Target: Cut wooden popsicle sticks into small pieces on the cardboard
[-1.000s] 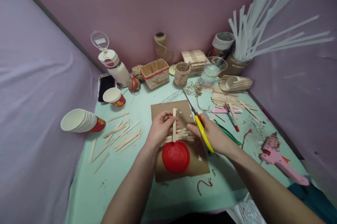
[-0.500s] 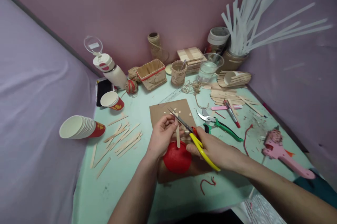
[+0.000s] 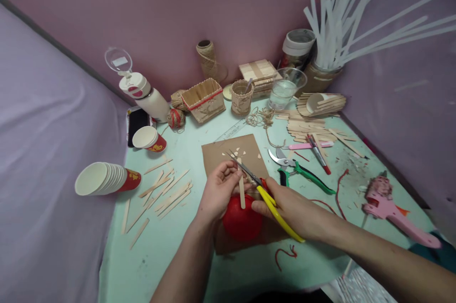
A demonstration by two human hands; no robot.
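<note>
Pinched in my left hand [image 3: 221, 188] is a wooden craft stick [image 3: 242, 194], held nearly upright over a round red object [image 3: 242, 220]. My right hand [image 3: 283, 203] grips yellow-handled scissors [image 3: 274, 213], partly hiding their red finger loop. The blades [image 3: 245, 167] point up and left, across the upper part of the stick; whether they touch it I cannot tell. Underneath lies a brown cardboard sheet [image 3: 224, 150] with several small pale wood chips [image 3: 236, 153] on it.
Loose sticks [image 3: 171, 198] and paper cups [image 3: 103, 178] lie at left. Pruning shears [image 3: 302, 172], a red marker [image 3: 318, 153] and a pink glue gun [image 3: 395, 215] are at right. Along the back stand a stick basket [image 3: 204, 101], a small pot [image 3: 241, 99] and a water cup [image 3: 285, 91].
The view has shifted slightly, moving things near the edges outward. Both hands keep hold of the stick and the scissors, with almost the same pose.
</note>
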